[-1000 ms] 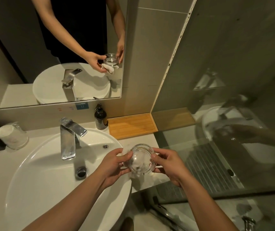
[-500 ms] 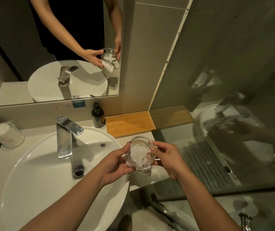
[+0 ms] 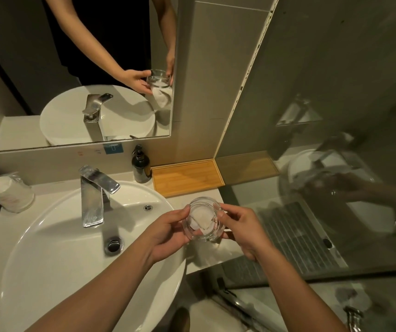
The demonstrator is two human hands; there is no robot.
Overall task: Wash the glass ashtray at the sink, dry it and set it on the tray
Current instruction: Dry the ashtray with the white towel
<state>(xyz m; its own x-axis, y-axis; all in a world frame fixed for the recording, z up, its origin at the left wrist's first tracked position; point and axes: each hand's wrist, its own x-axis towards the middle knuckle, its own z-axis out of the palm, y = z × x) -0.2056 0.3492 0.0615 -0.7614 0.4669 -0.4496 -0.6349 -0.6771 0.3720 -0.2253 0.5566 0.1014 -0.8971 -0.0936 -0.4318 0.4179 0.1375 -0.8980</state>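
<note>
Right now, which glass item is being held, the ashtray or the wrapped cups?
The glass ashtray, gripped between the left hand and right hand; the wrapped cups stand untouched left of the faucet.

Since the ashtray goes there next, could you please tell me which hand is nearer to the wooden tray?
Right. The right hand sits just below the rectangular wooden tray; the left hand is further left, over the basin's edge.

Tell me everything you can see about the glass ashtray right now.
The glass ashtray is a round dish of thick clear glass with a heavy rim. It is held in the air between both hands, just right of the sink rim and in front of the wooden tray, its opening facing up towards the camera. The left hand grips its left side, the right hand its right. A white cloth shows through the glass; in the mirror it hangs beneath the dish.
</note>
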